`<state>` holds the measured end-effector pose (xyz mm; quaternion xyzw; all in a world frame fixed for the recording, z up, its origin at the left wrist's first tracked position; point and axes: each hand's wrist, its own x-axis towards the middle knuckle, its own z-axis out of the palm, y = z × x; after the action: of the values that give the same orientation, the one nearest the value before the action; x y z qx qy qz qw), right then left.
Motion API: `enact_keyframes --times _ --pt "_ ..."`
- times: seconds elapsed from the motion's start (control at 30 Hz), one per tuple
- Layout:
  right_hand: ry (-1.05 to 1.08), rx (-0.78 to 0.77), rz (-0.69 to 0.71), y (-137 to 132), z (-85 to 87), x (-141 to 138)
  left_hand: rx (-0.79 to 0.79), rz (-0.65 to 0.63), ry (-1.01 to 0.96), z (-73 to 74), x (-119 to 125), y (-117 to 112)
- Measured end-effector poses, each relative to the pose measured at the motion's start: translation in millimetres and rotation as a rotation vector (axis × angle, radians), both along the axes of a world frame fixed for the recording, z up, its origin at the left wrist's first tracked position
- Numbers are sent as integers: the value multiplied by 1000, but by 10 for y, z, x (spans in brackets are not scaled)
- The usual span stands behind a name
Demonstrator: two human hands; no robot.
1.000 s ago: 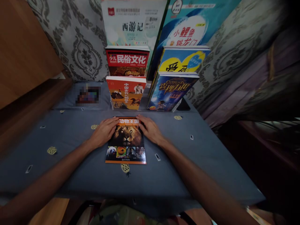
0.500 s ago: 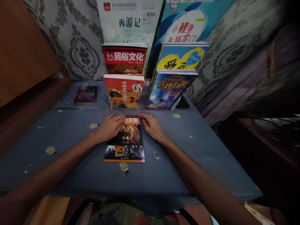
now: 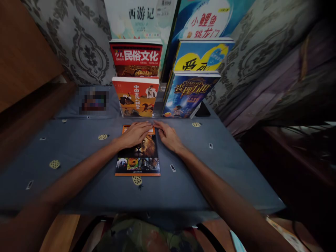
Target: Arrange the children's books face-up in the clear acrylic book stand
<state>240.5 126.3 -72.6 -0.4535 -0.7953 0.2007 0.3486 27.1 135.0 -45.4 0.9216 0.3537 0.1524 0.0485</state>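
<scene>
A book with a lion on its cover (image 3: 147, 148) lies face up on the cloth-covered table, with a row of small animal pictures near its lower edge. My left hand (image 3: 136, 134) rests flat across the top part of the cover, fingers stretched toward the upper right corner, hiding most of the title. At that same corner, the fingertips of my right hand (image 3: 166, 136) touch the book's edge, its thumb apart from the fingers. The rest of this hand lies on the cloth beside the book. Both sets of fingertips are close together.
Behind the lion book stand an orange book (image 3: 136, 99) and a blue book (image 3: 190, 94) in a clear stand. A red book (image 3: 136, 57), a yellow-and-blue book (image 3: 203, 56) and taller books rise behind them. A dark flat object (image 3: 202, 110) lies at right. Patterned curtains hang behind.
My left hand has slid right across the cover, toward the upper right corner. My right hand stays by that corner. The whole view has shifted slightly.
</scene>
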Motion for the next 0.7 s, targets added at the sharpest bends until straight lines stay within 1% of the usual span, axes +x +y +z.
enact_keyframes --times 0.2,0.37,0.53,0.63,0.7 --pt "-69 10 -32 -59 88 -23 5 -63 17 52 13 -84" --pt "-100 -17 -57 -75 116 -30 -36 -151 -4 87 2 -237" --pt "-76 -23 -34 -53 91 -28 -86 -268 -70 110 -42 -498" --pt "-66 -30 -23 -48 93 -30 -128 -358 -111 145 -69 -702" --pt "-72 -36 -28 -52 102 -33 -172 -407 -104 181 -84 -848"
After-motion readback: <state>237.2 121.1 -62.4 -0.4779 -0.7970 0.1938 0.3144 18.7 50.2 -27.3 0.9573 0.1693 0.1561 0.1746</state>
